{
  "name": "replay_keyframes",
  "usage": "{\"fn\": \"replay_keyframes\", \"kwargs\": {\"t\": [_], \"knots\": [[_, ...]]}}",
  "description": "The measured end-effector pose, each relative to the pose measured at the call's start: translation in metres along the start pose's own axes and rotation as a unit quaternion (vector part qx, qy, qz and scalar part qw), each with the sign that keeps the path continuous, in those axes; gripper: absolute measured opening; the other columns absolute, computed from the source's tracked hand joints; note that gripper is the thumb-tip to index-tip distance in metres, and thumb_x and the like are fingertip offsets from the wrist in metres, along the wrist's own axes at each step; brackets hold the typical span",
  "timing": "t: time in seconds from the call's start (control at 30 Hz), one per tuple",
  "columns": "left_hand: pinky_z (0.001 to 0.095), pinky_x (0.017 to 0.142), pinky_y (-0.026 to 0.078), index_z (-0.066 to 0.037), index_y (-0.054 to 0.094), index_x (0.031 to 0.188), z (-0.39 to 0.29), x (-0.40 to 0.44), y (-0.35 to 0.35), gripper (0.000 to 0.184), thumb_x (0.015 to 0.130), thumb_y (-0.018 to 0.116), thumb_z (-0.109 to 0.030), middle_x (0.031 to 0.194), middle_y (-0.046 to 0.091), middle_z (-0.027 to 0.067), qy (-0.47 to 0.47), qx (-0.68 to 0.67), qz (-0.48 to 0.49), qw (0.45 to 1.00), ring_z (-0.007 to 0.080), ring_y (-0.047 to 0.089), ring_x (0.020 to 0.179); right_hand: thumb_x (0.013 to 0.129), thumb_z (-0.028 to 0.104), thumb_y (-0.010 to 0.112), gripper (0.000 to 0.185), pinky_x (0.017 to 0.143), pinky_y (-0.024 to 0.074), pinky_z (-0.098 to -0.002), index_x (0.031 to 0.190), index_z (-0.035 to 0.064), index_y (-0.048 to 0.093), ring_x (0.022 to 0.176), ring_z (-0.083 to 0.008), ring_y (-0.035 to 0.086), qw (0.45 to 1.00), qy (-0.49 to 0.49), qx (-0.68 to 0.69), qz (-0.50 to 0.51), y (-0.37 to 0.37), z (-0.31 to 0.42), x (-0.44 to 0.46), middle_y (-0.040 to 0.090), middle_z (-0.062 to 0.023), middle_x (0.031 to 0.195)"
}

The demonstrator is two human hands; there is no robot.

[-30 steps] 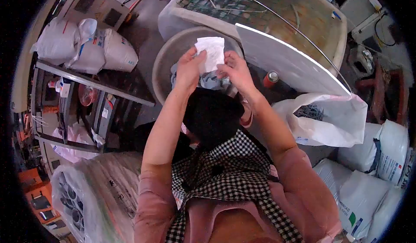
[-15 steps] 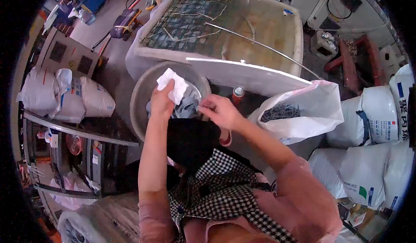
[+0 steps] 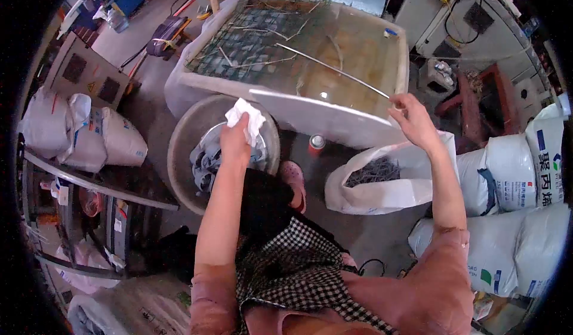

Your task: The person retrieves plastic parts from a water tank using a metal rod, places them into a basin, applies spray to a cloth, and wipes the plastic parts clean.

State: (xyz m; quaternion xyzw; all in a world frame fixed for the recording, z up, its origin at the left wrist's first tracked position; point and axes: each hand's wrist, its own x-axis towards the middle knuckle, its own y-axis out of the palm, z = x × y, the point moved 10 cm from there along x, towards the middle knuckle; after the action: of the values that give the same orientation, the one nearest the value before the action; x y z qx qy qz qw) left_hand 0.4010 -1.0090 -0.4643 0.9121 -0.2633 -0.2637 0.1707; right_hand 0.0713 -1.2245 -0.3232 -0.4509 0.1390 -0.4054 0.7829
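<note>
My left hand (image 3: pixel 236 141) is closed on a crumpled white cloth (image 3: pixel 246 119), raised over a large round tub (image 3: pixel 179 166). Inside the tub sits a metal basin with grey pieces (image 3: pixel 207 166), partly covered by my forearm. My right hand (image 3: pixel 413 120) is stretched out to the right, behind the white bag (image 3: pixel 388 200). Its thumb and fingers are curled together; what is between them, if anything, is too small to make out. In view, the fingertips meet a thin metal rod (image 3: pixel 334 69) lying across the big water tank (image 3: pixel 401 54); I cannot tell whether they touch it.
Grey strips (image 3: pixel 376 172) fill the white bag. A spray can (image 3: pixel 316 144) stands on the floor near my pink shoe (image 3: pixel 293 183). Green netting (image 3: pixel 256 21) covers the tank's left part. Stacked sacks (image 3: pixel 513 180) line the right; a metal rack (image 3: pixel 101 186) is at left.
My right hand has left the tub's rim and swung right and up, past the bag. My left hand still holds the white cloth over the tub. The camera view has shifted slightly.
</note>
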Motion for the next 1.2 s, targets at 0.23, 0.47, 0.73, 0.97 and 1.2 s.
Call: {"fn": "replay_keyframes", "kwargs": {"t": [0.23,0.47,0.73,0.97,1.2], "knots": [[0.0368,0.066,0.053,0.002,0.054,0.108,0.039,0.006,-0.030,0.025,0.084,0.058,-0.004,0.099,0.061,0.0106,-0.010,0.001,-0.026,1.000,0.0241,0.062,0.083,0.078,0.023,0.062,0.037,0.082,0.0469,-0.0379,0.106,-0.0003,0.058,0.093,-0.0326,0.060,0.956,0.098,-0.200,0.189,0.041,-0.158,0.070,0.061,-0.0218,0.100],[0.0296,0.070,0.048,0.003,0.056,0.106,0.045,-0.001,-0.012,0.025,0.083,0.059,-0.006,0.096,0.063,0.0074,-0.036,0.069,-0.034,0.996,0.0170,0.061,0.082,0.069,0.024,0.068,0.049,0.082,0.0486,-0.0378,0.111,0.0008,0.058,0.098,-0.0298,0.060,0.813,0.143,-0.381,0.417,0.124,-0.323,0.083,0.060,-0.0210,0.106],[0.0294,0.067,0.049,0.002,0.056,0.106,0.040,-0.002,0.020,0.024,0.083,0.059,-0.006,0.094,0.063,0.0077,-0.061,0.082,-0.035,0.994,0.0166,0.062,0.079,0.083,0.020,0.050,0.045,0.090,0.0445,-0.0419,0.126,0.0086,0.041,0.103,-0.0378,0.055,0.866,0.222,-0.362,0.264,0.157,-0.385,0.081,0.050,-0.0273,0.118],[0.0290,0.066,0.049,0.003,0.057,0.104,0.052,-0.005,0.039,0.022,0.084,0.059,-0.005,0.092,0.063,0.0083,-0.066,0.116,-0.025,0.991,0.0167,0.062,0.076,0.089,0.018,0.042,0.027,0.078,0.0455,-0.0488,0.109,0.0014,0.043,0.091,-0.0413,0.057,0.939,0.102,-0.238,0.225,0.141,-0.304,0.075,0.057,-0.0305,0.094],[0.0300,0.071,0.049,0.002,0.057,0.104,0.055,0.009,0.023,0.021,0.085,0.057,-0.005,0.094,0.063,0.0071,-0.026,0.102,0.015,0.994,0.0173,0.061,0.081,0.091,0.033,0.041,0.029,0.070,0.0465,-0.0506,0.117,0.0206,0.044,0.083,-0.0410,0.059,0.947,0.084,-0.292,0.102,0.010,-0.202,0.066,0.062,-0.0211,0.087]]}}
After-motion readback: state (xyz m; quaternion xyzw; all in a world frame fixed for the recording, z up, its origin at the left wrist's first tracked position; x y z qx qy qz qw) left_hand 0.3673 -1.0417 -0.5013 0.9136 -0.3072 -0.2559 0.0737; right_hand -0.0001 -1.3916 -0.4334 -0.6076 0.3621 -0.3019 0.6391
